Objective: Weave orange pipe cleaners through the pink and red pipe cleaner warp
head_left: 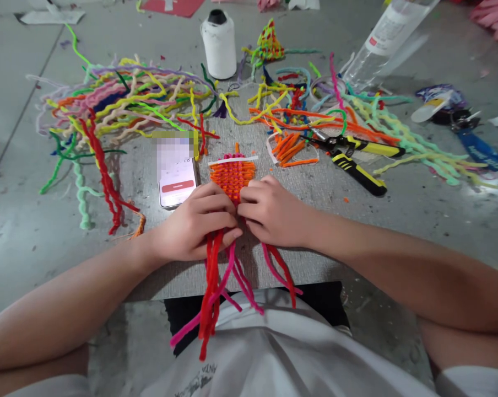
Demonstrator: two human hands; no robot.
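A small woven piece (232, 175) of orange and pink fuzzy yarn lies in front of me, with a white strip across its top. My left hand (201, 220) is closed on its lower left side, fingers curled. On the lower right side, my right hand (269, 212) pinches the weave, its fingertips close to those of the left. Loose red yarn strands (210, 292) and pink yarn strands (247, 286) hang from under both hands over the table's near edge. The fingers cover the lower part of the weave and the exact strands gripped.
Beside my left hand lies a phone (177, 176). Yellow-black pliers (358, 151) rest to the right near cut orange pieces (290, 148). Yarn heaps (120, 105) spread left and right. Behind stand a white thread spool (220, 47) and a tilted clear bottle (381, 47).
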